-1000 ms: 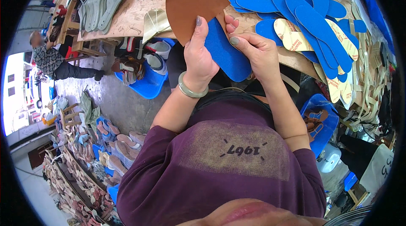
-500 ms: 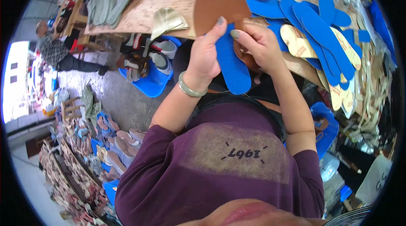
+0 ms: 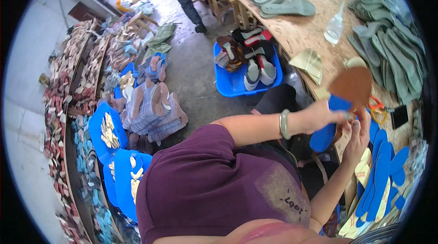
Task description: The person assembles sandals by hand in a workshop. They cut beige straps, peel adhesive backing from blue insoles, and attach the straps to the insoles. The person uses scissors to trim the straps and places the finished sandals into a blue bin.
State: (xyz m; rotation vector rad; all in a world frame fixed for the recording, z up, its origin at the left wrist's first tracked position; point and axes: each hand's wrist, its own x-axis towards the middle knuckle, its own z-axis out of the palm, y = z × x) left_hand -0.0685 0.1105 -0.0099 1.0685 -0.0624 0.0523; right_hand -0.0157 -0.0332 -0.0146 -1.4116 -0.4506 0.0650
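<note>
Head view: at right, over the table [image 3: 315,34] edge, the left hand [image 3: 319,116] pinches a blue insole [image 3: 326,134] against a brown sole piece [image 3: 352,85]; the right hand [image 3: 358,136] grips its edge. Both pieces look light and flexible, best held by their edges.

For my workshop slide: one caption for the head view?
Both hands hold a blue insole and brown sole piece beside the worktable.

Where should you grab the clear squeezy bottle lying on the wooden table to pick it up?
Probably round its wide belly, coming down from above. The clear bottle lies on its side on the wooden table, so the body is the broadest, steadiest part, while its pointed nozzle end looks too thin to pinch. Bare board on both sides leaves fingers room.
</note>
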